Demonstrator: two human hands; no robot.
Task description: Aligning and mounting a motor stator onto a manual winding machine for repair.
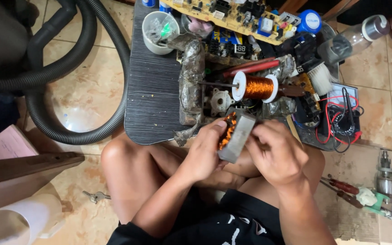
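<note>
Copper windings already fill the grey motor stator (235,136) gripped between both hands over the lap, left hand (205,152) closed round its coil side, right hand (275,152) pinching its far edge. Judging by the half-full copper wire spool (256,87) on the surface (153,81) beyond, winding looks partly done; the laminated block shows orange coil bulging from one end.

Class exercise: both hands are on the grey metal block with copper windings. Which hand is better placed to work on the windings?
Probably the right hand: its fingertips pinch at the stator block top edge, while the left hand grips the block's side, steadying it beside the copper windings.
</note>
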